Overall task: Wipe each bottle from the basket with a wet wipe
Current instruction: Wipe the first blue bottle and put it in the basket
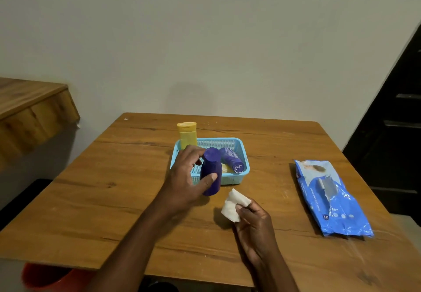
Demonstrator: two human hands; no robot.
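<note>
Holding the purple bottle [211, 173] in the left hand [185, 177], thumb pressed on its near side and fingers curled round the far side near the cap, just in front of the near wall of the blue basket [237, 142]. Standing nearly upright, long axis running far-to-near with the cap end tipped toward the far side and the base toward the near edge of the wooden table [91, 200]. Pinching a folded wet wipe [234, 207] in the right hand [255, 223], fingers closed on its near edge, just near and right of the bottle's base, close but apart. Looks like the wiping step about to begin: wipe needs to travel up and left to meet the bottle's right flank. Waiting in the basket: a second purple bottle [232, 159] lying on its side, cap to the near right, and a yellow bottle [187, 135] upright at the far-left corner. Lying well off to the right, the blue wipes pack [330, 198]
</note>
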